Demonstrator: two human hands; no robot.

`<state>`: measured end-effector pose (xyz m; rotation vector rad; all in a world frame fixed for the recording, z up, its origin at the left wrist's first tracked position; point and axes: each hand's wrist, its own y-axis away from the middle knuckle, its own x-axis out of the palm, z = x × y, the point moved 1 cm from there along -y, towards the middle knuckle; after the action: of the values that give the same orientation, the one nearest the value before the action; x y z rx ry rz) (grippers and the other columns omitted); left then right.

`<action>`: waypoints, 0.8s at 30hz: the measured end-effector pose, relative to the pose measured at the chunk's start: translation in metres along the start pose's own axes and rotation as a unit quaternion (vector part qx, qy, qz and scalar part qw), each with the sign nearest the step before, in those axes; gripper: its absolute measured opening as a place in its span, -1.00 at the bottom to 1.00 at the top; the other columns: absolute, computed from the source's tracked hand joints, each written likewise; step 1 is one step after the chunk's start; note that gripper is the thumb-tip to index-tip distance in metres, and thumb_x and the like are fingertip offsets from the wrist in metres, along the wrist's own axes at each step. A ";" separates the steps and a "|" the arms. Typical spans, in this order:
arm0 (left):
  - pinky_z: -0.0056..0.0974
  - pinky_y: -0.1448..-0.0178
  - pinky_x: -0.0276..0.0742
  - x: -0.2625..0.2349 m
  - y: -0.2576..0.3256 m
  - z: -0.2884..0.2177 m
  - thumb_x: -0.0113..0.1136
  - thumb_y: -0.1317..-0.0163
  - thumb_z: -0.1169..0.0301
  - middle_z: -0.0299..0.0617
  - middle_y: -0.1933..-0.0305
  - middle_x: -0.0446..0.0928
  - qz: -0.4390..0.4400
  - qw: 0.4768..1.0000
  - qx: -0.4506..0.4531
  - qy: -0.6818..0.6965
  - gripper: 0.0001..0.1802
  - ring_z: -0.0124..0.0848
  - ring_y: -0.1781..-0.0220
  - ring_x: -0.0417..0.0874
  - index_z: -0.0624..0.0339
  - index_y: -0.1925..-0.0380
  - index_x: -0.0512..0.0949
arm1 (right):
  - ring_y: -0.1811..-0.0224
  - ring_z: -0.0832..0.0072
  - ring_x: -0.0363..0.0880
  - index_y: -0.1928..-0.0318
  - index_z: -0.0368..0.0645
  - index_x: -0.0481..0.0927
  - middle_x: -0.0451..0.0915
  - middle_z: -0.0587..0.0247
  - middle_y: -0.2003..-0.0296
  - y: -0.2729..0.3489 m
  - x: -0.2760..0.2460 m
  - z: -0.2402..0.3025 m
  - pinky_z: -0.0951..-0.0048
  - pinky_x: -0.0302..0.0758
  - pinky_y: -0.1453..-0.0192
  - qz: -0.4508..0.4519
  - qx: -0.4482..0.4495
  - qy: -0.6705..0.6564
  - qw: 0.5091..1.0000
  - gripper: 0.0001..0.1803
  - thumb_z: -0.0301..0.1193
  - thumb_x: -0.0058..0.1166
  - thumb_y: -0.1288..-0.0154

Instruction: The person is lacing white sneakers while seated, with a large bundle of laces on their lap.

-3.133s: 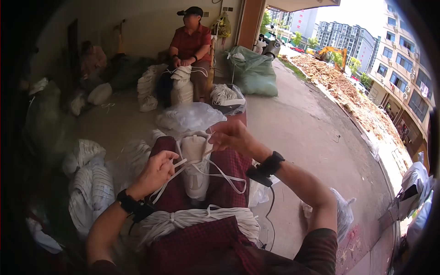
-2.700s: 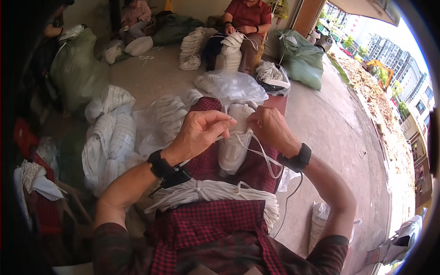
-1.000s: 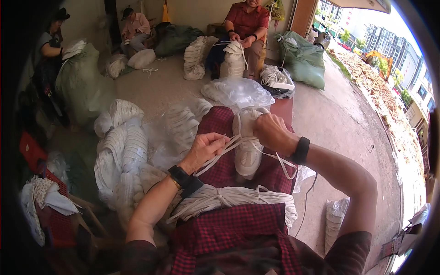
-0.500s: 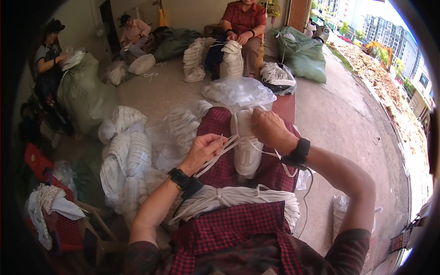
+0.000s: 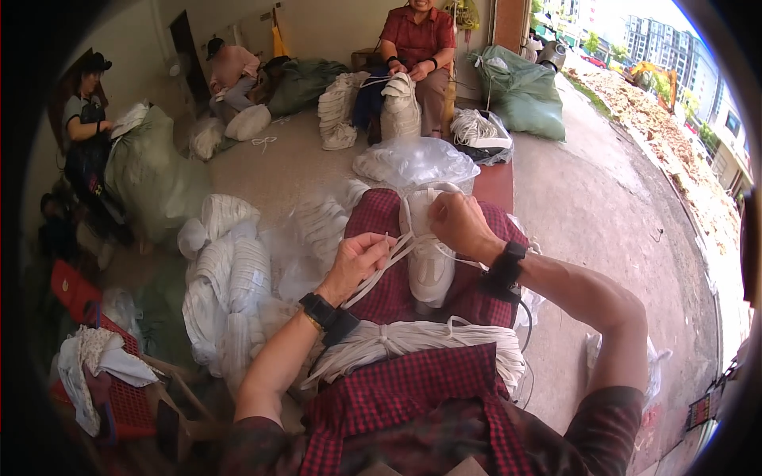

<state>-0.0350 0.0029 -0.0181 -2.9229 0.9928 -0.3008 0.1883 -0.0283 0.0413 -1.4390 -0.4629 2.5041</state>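
Note:
A white shoe [image 5: 429, 266] lies sole-down along my lap, between my knees in red checked trousers. My left hand [image 5: 361, 260] pinches a flat white lace [image 5: 379, 276] and pulls it taut to the left of the shoe. My right hand [image 5: 459, 224] grips the top of the shoe where the laces cross. A thick bundle of white laces [image 5: 413, 341] lies across my thighs just below both wrists. Each wrist wears a black band.
Heaps of white shoes in clear bags [image 5: 230, 278] sit at my left, another clear bag [image 5: 413, 163] ahead of my knees. A person in red [image 5: 417, 47] sits opposite with a shoe; two others [image 5: 87, 119] work at far left. Green sacks [image 5: 520, 91], a red crate [image 5: 103, 389].
The view has swung left and down from the street to the lap. My hands stay on the shoe, the left drawing the lace out to the side.

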 end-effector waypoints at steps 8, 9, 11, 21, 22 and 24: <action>-0.59 0.54 0.15 -0.005 0.001 0.001 0.14 -0.43 0.32 -0.43 0.50 0.49 -0.003 0.999 -0.011 -0.032 -0.75 -0.75 0.61 0.27 0.26 0.08 0.64 | 0.25 -0.04 0.67 0.33 -0.25 0.57 0.65 -0.08 0.38 0.003 -0.007 0.001 0.02 0.57 0.18 -0.029 -0.019 0.046 0.998 -0.87 -0.45 0.15 -0.13; -0.59 0.54 0.15 -0.005 0.003 0.001 0.14 -0.43 0.31 -0.43 0.50 0.49 -0.005 0.999 -0.014 -0.039 -0.74 -0.75 0.61 0.26 0.26 0.08 0.64 | 0.25 -0.04 0.67 0.33 -0.25 0.57 0.65 -0.08 0.38 0.004 -0.007 0.000 0.02 0.57 0.18 -0.030 -0.017 0.045 0.998 -0.87 -0.45 0.15 -0.13; -0.59 0.54 0.15 -0.002 0.002 0.001 0.14 -0.43 0.31 -0.42 0.50 0.49 -0.007 0.999 -0.012 -0.037 -0.74 -0.75 0.61 0.26 0.26 0.09 0.64 | 0.29 -0.08 0.64 0.32 -0.20 0.59 0.65 -0.10 0.39 0.006 -0.006 -0.002 -0.02 0.54 0.23 -0.037 -0.043 0.041 0.998 -0.88 -0.41 0.16 -0.17; -0.59 0.55 0.15 -0.002 -0.003 0.001 0.14 -0.42 0.32 -0.43 0.50 0.50 -0.008 0.999 -0.009 -0.030 -0.74 -0.75 0.61 0.28 0.26 0.08 0.64 | 0.33 -0.05 0.67 0.32 -0.26 0.57 0.65 -0.11 0.40 0.006 -0.003 0.001 0.03 0.57 0.27 -0.040 -0.057 -0.064 0.996 -0.91 -0.52 0.10 -0.14; -0.59 0.55 0.15 -0.004 -0.001 0.000 0.14 -0.42 0.32 -0.43 0.50 0.50 -0.013 0.999 -0.005 -0.032 -0.74 -0.75 0.60 0.28 0.26 0.07 0.64 | 0.33 -0.05 0.67 0.32 -0.26 0.57 0.65 -0.11 0.40 0.006 -0.002 0.005 0.03 0.57 0.27 -0.037 -0.058 -0.066 0.995 -0.91 -0.52 0.10 -0.14; -0.59 0.55 0.16 -0.011 0.004 0.002 0.14 -0.42 0.32 -0.43 0.49 0.50 -0.015 1.000 0.006 -0.019 -0.74 -0.75 0.60 0.29 0.27 0.07 0.64 | 0.24 0.02 0.67 0.33 -0.26 0.61 0.64 -0.08 0.34 0.003 -0.002 0.018 0.07 0.59 0.25 0.064 -0.068 0.123 0.988 -0.90 -0.54 0.10 -0.11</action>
<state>-0.0453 0.0061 -0.0227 -2.9228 0.9394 -0.2502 0.1739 -0.0350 0.0499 -1.8553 -0.5193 2.3834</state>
